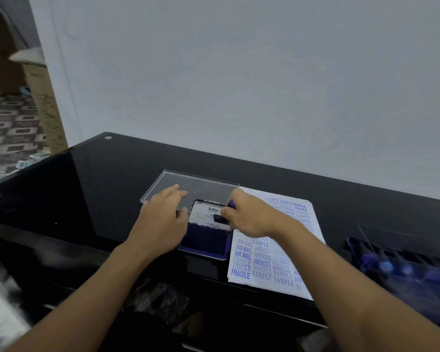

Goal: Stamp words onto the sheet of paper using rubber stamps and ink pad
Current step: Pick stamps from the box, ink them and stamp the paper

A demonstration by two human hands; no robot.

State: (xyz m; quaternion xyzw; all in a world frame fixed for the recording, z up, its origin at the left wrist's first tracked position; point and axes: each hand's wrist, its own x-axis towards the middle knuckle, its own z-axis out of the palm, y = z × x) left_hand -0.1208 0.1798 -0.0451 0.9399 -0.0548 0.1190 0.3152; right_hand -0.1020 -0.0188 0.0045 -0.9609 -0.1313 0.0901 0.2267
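- Here, in the head view, the right hand (pixel 249 218) pinches a rubber stamp (pixel 220 219) by its blue handle. The stamp's black base hangs low over the open ink pad (pixel 206 243), most likely to take up ink. Whether the base touches the pad I cannot tell.
- The left hand (pixel 160 221) grips nothing. Its fingers lie relaxed and fairly straight beside the pad's left edge, and the thumb is near the raised hinged lid (pixel 205 212). I judge it is there to keep the pad from sliding.
- The sheet of paper (pixel 277 255) lies just to the right of the pad, so the carry from ink to sheet is short. Blue words such as FRAGILE, AIR MAIL and SAMPLE already crowd it, and the right forearm hides part of it.
- A clear plastic cover (pixel 196 182) lies flat on the black table (pixel 99 189) behind the pad, under the left fingertips.
- A clear box of blue-handled stamps (pixel 404 265) stands to the right of the sheet, blurred.
- The raised lid stands close behind the stamp, and little bare paper shows.
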